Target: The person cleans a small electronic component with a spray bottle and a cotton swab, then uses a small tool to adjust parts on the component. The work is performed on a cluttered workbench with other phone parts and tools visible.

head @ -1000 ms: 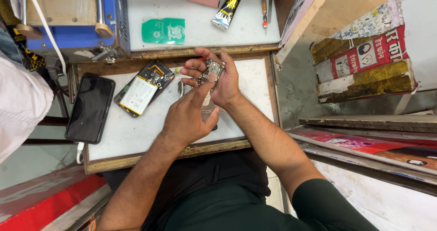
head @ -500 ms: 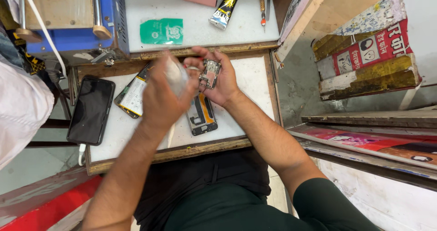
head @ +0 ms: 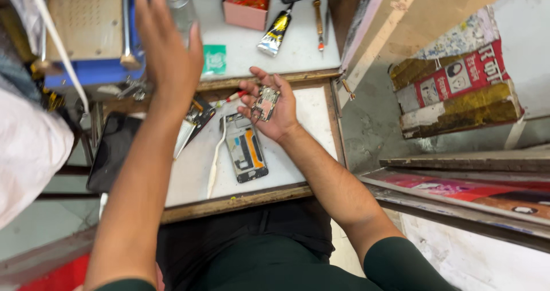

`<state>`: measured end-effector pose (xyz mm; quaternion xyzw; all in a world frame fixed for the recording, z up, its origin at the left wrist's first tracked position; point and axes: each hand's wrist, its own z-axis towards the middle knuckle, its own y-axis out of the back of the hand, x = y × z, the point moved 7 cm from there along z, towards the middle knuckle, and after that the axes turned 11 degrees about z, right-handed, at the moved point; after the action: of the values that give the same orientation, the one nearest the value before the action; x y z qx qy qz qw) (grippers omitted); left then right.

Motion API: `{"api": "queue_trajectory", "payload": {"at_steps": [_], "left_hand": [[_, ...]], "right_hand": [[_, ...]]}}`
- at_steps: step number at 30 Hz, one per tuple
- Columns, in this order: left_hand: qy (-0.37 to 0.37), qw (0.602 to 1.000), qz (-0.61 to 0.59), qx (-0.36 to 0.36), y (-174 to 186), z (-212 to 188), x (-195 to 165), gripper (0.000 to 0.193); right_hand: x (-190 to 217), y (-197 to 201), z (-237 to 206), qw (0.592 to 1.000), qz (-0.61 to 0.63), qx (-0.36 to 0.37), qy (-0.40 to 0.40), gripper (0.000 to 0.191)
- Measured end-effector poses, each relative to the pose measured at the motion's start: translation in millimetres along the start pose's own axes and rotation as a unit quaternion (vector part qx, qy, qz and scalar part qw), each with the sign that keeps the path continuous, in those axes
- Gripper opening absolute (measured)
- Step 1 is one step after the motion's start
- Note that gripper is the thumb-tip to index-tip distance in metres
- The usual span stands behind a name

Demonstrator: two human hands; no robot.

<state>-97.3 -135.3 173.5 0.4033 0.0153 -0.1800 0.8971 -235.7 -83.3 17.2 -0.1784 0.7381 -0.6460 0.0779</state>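
circuit board (head: 266,102) in right palm (head: 274,108), opened phone (head: 246,153)

The left hand (head: 166,50) has left the opened phone (head: 246,153) and reached up to the clear bottle (head: 180,7).
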Motion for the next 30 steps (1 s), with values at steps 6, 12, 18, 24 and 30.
{"api": "queue_trajectory", "payload": {"at_steps": [6, 12, 18, 24, 30], "left_hand": [[0.065, 0.960, 0.006, 0.274, 7, -150, -2, 0.042], [0.098, 0.950, 0.005, 0.295, -4, -232, 4, 0.027], [0.145, 0.953, -0.156, 0.214, 4, -235, 19, 0.016], [0.091, 0.937, -0.232, 0.245, 1, -229, -20, 0.051], [0.047, 0.945, -0.146, 0.290, -30, -215, -44, 0.071]], "right_hand": [[-5, 23, 0, 1.000, 0.017, 0.009, -0.019, 0.055], [-17, 38, 1, 0.999, 0.010, 0.016, -0.047, 0.052], [-15, 35, 2, 0.999, 0.002, 0.044, -0.013, 0.048], [-16, 44, 2, 1.000, 0.006, -0.007, 0.006, 0.048], [-25, 47, 2, 0.999, -0.031, 0.019, -0.012, 0.054]]}}
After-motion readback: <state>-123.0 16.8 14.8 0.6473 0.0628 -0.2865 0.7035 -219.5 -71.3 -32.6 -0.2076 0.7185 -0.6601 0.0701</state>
